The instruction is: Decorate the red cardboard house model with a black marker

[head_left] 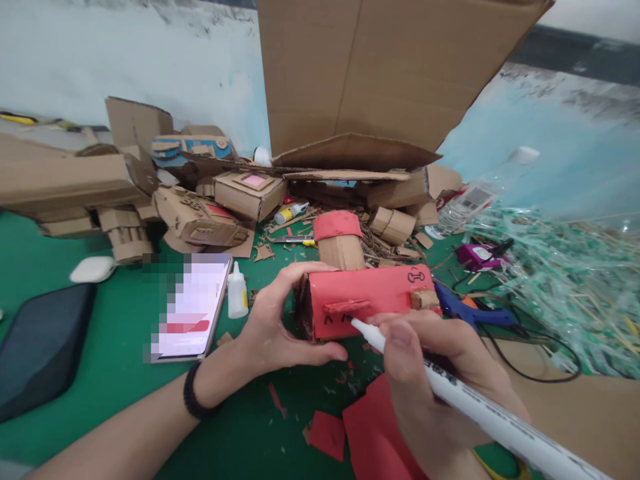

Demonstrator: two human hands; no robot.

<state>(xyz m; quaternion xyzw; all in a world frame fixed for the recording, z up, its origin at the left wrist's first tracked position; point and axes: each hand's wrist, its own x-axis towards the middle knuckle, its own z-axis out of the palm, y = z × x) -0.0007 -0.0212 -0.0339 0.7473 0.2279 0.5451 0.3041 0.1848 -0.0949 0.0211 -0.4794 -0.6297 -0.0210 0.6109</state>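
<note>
My left hand (277, 327) grips the left end of a small red paper-covered cardboard box (370, 297), thumb under it and fingers over the top. My right hand (430, 387) pinches a white marker pen (480, 413), its tip touching the red front face beside small black marks. A little cardboard block is stuck on the box's right end, under a black doodle. A black band circles my left wrist.
A phone (193, 310) and a white glue bottle (237, 291) lie to the left on the green mat (115, 347). Cardboard models and scraps pile behind, under a big open carton (380, 73). A blue glue gun (465, 310), cables and a plastic bottle (480, 193) sit right. Red paper scraps (360, 427) lie near me.
</note>
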